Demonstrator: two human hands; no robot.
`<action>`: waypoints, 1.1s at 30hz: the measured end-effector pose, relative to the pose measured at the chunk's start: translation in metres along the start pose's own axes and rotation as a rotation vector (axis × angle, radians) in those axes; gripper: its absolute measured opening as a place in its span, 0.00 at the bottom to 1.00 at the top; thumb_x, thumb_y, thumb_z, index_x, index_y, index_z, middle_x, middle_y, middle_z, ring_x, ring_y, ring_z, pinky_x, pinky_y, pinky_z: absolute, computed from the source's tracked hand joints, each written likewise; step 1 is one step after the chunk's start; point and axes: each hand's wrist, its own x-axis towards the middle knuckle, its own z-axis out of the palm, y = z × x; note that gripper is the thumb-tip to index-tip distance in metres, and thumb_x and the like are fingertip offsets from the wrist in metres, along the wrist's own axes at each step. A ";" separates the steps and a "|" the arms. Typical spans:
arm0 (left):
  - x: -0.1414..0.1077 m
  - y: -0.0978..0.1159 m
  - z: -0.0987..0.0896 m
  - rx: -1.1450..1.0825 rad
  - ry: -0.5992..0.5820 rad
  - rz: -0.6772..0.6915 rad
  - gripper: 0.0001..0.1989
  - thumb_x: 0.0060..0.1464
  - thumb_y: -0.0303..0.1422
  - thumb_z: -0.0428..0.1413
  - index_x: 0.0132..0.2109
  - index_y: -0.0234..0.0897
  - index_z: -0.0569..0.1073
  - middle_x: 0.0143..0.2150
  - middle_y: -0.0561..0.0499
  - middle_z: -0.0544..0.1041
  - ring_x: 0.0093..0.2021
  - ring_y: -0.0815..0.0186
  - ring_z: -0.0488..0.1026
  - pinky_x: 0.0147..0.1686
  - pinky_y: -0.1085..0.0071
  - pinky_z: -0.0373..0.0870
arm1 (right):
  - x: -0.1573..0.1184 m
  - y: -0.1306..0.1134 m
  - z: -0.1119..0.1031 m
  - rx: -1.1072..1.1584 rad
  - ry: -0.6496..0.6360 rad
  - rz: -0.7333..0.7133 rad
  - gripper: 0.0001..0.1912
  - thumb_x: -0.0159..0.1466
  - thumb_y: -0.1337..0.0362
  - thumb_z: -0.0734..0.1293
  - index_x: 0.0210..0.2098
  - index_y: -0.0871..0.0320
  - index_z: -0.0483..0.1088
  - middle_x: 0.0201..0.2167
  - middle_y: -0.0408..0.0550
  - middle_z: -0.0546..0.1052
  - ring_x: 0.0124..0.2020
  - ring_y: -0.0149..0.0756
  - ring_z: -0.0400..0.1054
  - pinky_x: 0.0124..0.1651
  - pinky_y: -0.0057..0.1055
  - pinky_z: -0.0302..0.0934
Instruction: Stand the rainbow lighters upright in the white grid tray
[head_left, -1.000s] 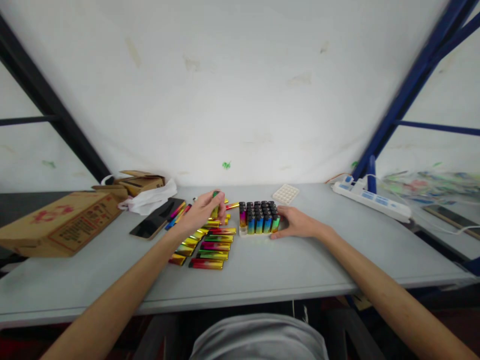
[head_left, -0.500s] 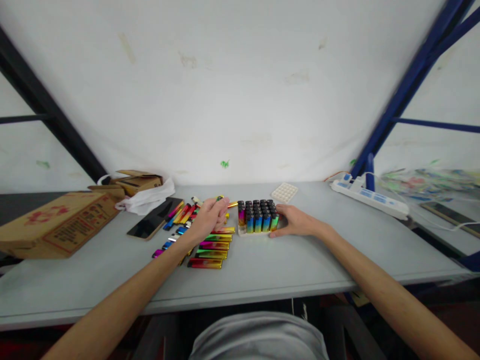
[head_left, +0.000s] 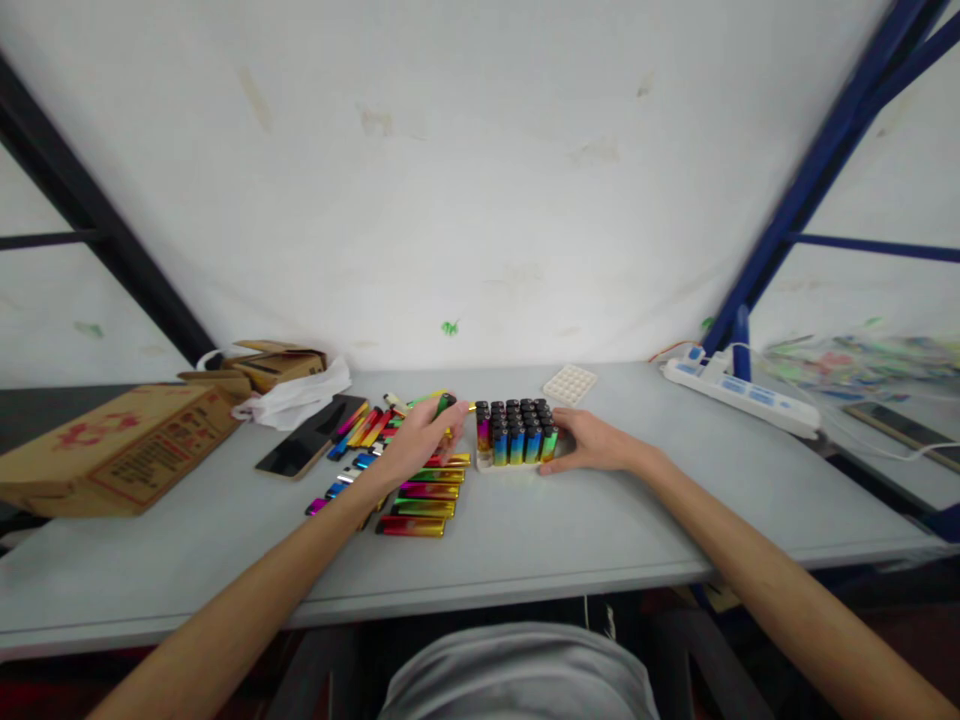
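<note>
My left hand (head_left: 421,436) is closed around a lighter (head_left: 445,403), whose dark top with some green sticks up above the fingers. This hand hovers over loose, shiny, multicoloured lighters (head_left: 427,507), several of them lined up side by side in front. To its right, a white tray (head_left: 487,464) holds rows of upright lighters (head_left: 517,440) with black tops and blue, green or purple-red bodies. My right hand (head_left: 589,440) grips the right end of this tray, thumb at the front corner; its other fingers are partly hidden behind the lighters.
A white tray with a grid of pockets (head_left: 570,384) lies behind. At left are a phone (head_left: 300,445), a white plastic bag (head_left: 300,392) and a cardboard box (head_left: 120,445). A power strip (head_left: 739,397) sits at right, by a blue frame post (head_left: 795,190).
My left hand has turned and its fingers have shifted, so the held lighter's dark top now shows upright above them. My right hand and the filled tray stay in place.
</note>
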 end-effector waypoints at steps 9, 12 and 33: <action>0.001 -0.005 0.005 -0.188 -0.017 -0.090 0.13 0.63 0.45 0.51 0.45 0.46 0.57 0.27 0.65 0.60 0.14 0.77 0.46 0.12 0.81 0.49 | 0.000 0.000 0.000 0.004 0.007 0.009 0.34 0.52 0.44 0.78 0.50 0.58 0.75 0.44 0.52 0.80 0.44 0.50 0.72 0.50 0.44 0.66; 0.000 -0.003 0.003 -0.063 -0.041 -0.003 0.14 0.64 0.48 0.51 0.44 0.43 0.62 0.27 0.61 0.67 0.17 0.75 0.59 0.18 0.76 0.63 | 0.000 0.000 0.000 0.005 0.003 0.003 0.33 0.52 0.43 0.78 0.50 0.58 0.75 0.44 0.52 0.80 0.43 0.50 0.73 0.50 0.43 0.67; 0.002 -0.008 0.000 0.469 -0.049 0.354 0.15 0.55 0.41 0.64 0.45 0.38 0.74 0.36 0.51 0.83 0.35 0.63 0.82 0.41 0.68 0.79 | 0.001 0.001 0.001 0.010 0.001 -0.008 0.34 0.53 0.44 0.78 0.51 0.58 0.75 0.44 0.53 0.79 0.43 0.50 0.72 0.49 0.43 0.66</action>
